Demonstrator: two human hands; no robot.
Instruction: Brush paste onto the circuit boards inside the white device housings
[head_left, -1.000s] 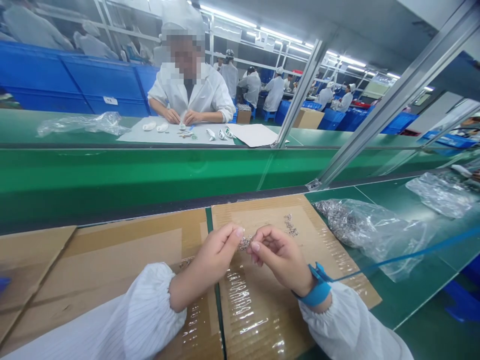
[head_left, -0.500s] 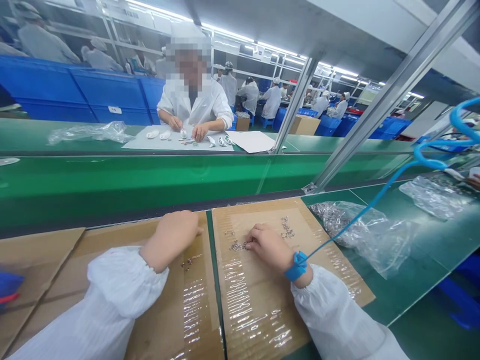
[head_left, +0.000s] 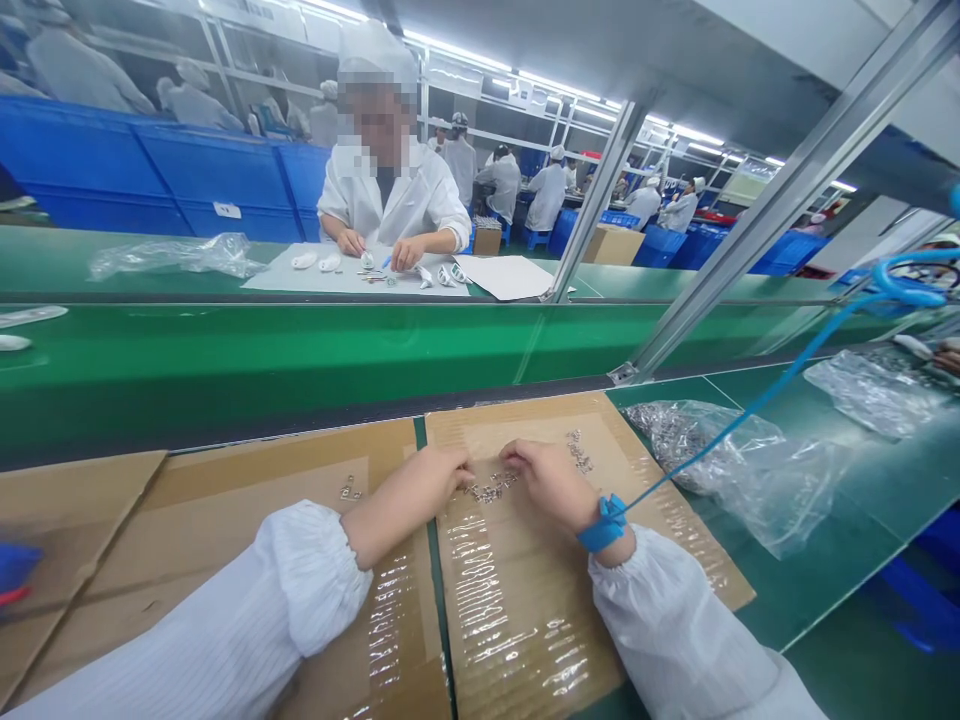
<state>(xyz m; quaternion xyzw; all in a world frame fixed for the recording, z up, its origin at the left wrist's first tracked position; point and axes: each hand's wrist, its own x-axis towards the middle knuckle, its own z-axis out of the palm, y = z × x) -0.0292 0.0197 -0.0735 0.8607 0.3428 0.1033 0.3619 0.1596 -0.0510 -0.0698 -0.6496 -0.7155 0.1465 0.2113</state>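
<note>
Small shiny metal parts [head_left: 491,492] lie in a loose pile on the right-hand cardboard sheet [head_left: 525,590]. At the pile's left edge, my left hand [head_left: 431,485] has its fingertips closed together and bent down to the parts. My right hand [head_left: 551,485], with a blue wrist strap [head_left: 604,524], pinches just above the pile's right end. Anything in either pinch is too small to make out. A second cluster of metal parts [head_left: 579,452] lies beyond my right hand. A few more metal pieces [head_left: 349,489] rest on the left cardboard sheet [head_left: 247,480].
A clear bag of metal parts [head_left: 690,440] lies on the green table to the right, under the strap's blue cord [head_left: 780,385]. A metal post [head_left: 705,250] rises behind the sheets. Across the green divider [head_left: 300,350], a co-worker [head_left: 390,200] handles white parts.
My left hand has moved right, from the left cardboard sheet to the pile on the right one. My right hand has shifted slightly right, and the pile between the hands looks more spread out.
</note>
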